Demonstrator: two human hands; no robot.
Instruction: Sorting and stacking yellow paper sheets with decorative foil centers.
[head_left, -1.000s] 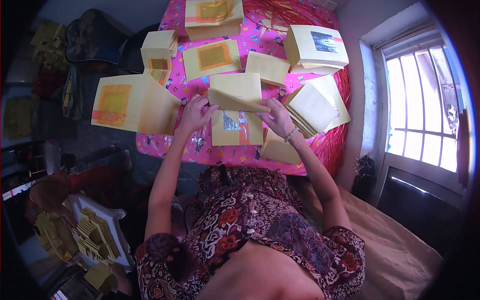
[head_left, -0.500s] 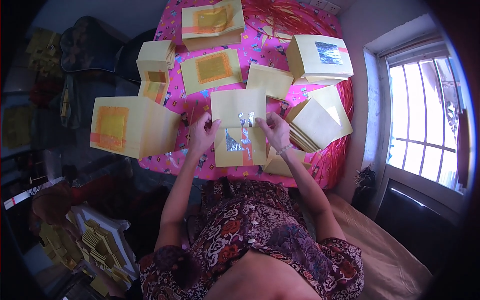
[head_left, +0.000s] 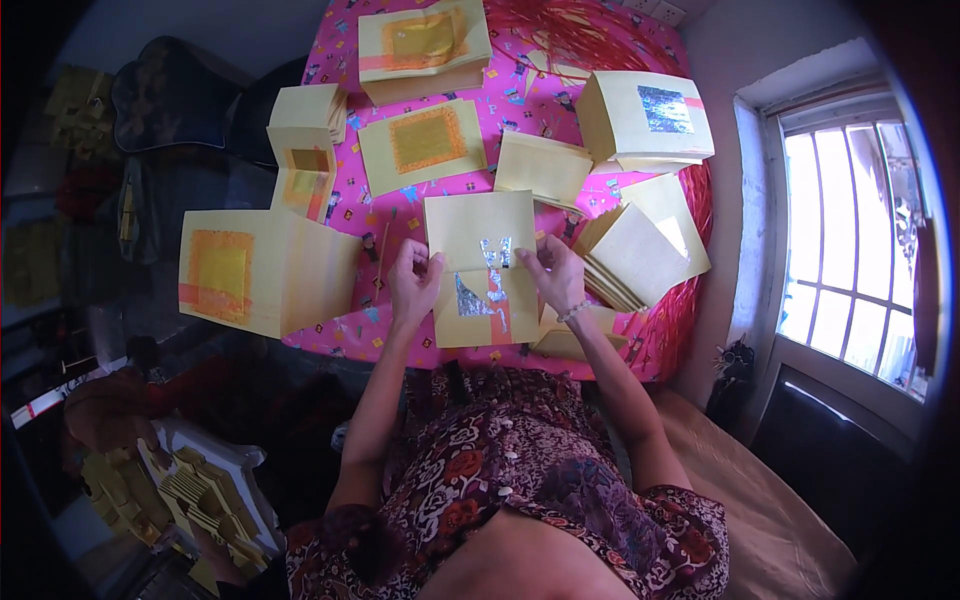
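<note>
A creased sheet of yellow paper (head_left: 478,225) with patches of silver foil and orange-red colouring is spread out between my hands, over the near part of the table. My left hand (head_left: 414,282) pinches its left edge at about the crease, thumb on top. On the opposite edge, the thumb and fingers of my right hand (head_left: 555,274) grip the paper the same way; a bracelet circles that wrist. Close by on the right lies a stack of folded yellow paper (head_left: 640,255). Left of my left hand stands a large folded stack with a gold-and-orange square (head_left: 220,275).
A pink patterned cloth (head_left: 345,255) covers the table. More yellow papers (head_left: 424,140) and a thick stack with a silver square (head_left: 650,115) lie farther back. Red strands (head_left: 590,35) are heaped at the far right. A barred window (head_left: 850,250) is at right; yellow bundles (head_left: 205,500) sit lower left.
Both hands keep their hold on the sheet. The sheet and the table appear slightly lower in the picture, much as if the view shifted. The sheet's foil patches look the same.
</note>
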